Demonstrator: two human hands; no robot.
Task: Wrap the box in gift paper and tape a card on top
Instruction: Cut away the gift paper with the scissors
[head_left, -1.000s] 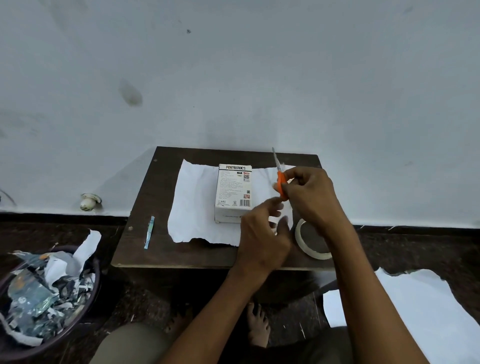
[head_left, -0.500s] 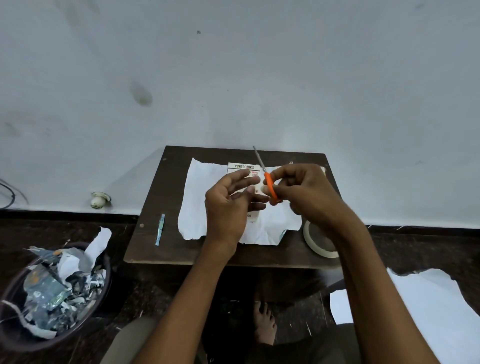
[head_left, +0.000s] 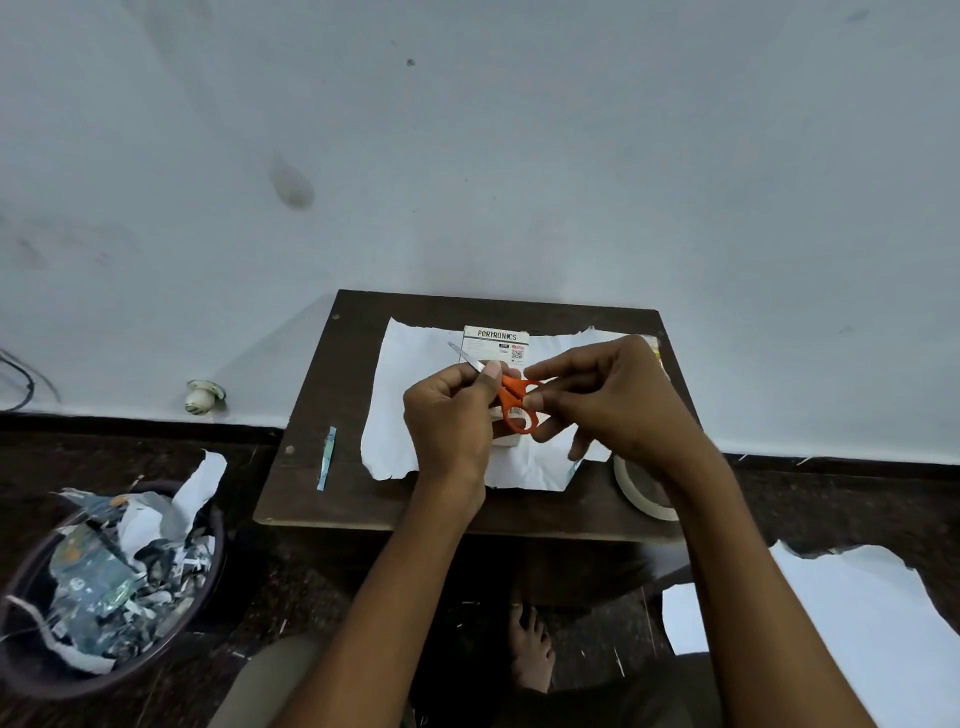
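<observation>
A white printed box lies on a white sheet of paper spread over a small dark table; my hands hide most of the box. Above it I hold small scissors with orange handles. My left hand grips the scissors near the blades, whose steel tips point up and left. My right hand pinches the orange handles with thumb and fingers. A roll of tape lies on the table's right front corner, partly under my right forearm.
A thin blue paper strip lies on the table's left side. A dark bin full of paper scraps stands on the floor at left. Another white sheet lies on the floor at right. A wall rises directly behind the table.
My left hand rose from the table's front edge and took hold of the scissors near the blades. The scissors tilted from upright to pointing left, and shifted over the box.
</observation>
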